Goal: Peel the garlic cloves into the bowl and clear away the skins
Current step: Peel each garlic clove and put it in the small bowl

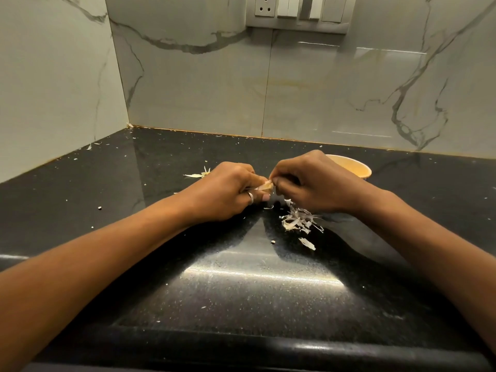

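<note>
Head view: a small pale garlic clove [265,187] is pinched from both sides by the curled fingers of the left hand [225,191] and the right hand [308,181], which meet above the middle of the glossy black speckled tabletop [241,291]. A silver ring [250,197] is worn on the left hand. A round orange-cream bowl [354,167] is partly hidden behind the right hand, nearer the tabletop's back edge. White papery garlic skins [298,220] are heaped just under the right hand. A few more loose skins [198,174] are seen beyond the left hand.
</note>
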Demonstrator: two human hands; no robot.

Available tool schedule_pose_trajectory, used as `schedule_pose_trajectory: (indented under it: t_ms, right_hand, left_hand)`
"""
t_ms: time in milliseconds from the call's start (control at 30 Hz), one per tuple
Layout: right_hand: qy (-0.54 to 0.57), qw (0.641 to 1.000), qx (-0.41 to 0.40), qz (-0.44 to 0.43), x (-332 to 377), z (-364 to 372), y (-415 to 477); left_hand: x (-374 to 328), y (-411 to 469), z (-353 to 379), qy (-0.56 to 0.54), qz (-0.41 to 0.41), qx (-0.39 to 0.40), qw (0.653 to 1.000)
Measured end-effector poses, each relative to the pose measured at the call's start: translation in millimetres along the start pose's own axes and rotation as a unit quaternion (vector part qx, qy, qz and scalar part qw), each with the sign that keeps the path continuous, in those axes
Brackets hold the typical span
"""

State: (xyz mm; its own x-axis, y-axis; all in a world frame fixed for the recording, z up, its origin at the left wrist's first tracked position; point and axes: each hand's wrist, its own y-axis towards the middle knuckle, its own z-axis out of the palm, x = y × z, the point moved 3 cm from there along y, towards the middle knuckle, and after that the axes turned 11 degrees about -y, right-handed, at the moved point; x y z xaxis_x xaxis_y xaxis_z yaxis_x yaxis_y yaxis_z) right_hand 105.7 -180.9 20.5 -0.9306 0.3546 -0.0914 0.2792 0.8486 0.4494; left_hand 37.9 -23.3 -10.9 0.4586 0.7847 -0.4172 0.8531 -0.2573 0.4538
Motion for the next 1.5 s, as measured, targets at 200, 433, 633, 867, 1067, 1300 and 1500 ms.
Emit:
schedule_pose_trajectory:
  t_ms: [200, 433, 633, 867, 1067, 1300, 1500]
  right_hand:
    - [0.046, 0.999, 0.001, 0.02, 1, -6, 0]
    - [0.03, 0.999, 0.021, 0.015, -3, -4, 0]
    - [0.059, 0.997, 0.021, 0.048, -8, -3, -1]
    - [0.086, 0.994, -0.001, 0.067, -7, -1, -1]
    - [0.053, 0.994, -0.072, 0.065, -8, -1, 1]
    - [0.033, 0.993, -0.095, 0.067, -13, -6, 0]
    - [0.075, 0.988, -0.101, 0.093, -13, -11, 0]
  left_hand:
    - [1, 1, 1, -0.013, -0.011, -0.002, 1.0]
    - [4, -1, 0, -0.039, -0.043, -0.054, 0.997]
    - [7, 0, -4, -0.163, -0.117, -0.099, 0.975]
    - [-4, -3, -6, -0.363, -0.168, -0.092, 0.912]
    - [-7, -4, -3, -0.371, -0.185, -0.068, 0.907]
    - [-10, -5, -4, -0.384, -0.197, -0.087, 0.898]
    - [-8, -3, -8, -0.438, -0.207, -0.14, 0.864]
